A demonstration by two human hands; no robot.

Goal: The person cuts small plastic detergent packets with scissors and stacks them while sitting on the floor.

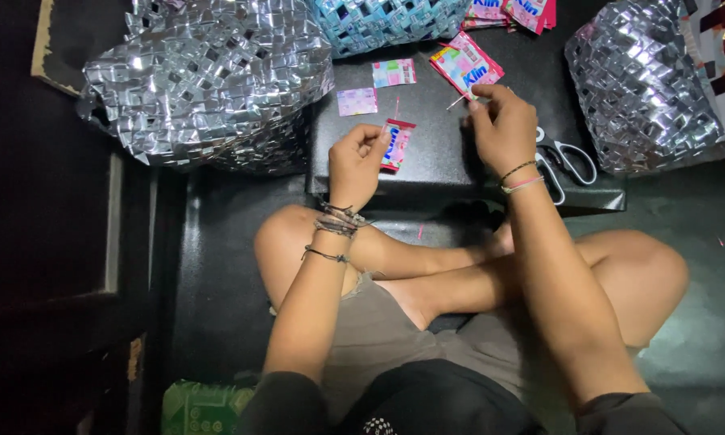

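I sit cross-legged in front of a low black board (435,161). My left hand (356,161) pinches a small folded pink-and-red wrapper strip (396,145) by its left edge. My right hand (503,125) is closed on a thin pink strip (459,101) that sticks out to the left from its fingertips. A flat pink sachet wrapper (465,64) lies just beyond the right hand. Scissors with white handles (568,161) lie on the board, right of my right wrist.
Two small cut wrapper pieces (356,101) (394,72) lie on the board. A large silver woven bag (209,76) stands at the left, another silver one (648,84) at the right, a blue woven piece (386,22) at the back. More pink wrappers (514,12) are stacked behind.
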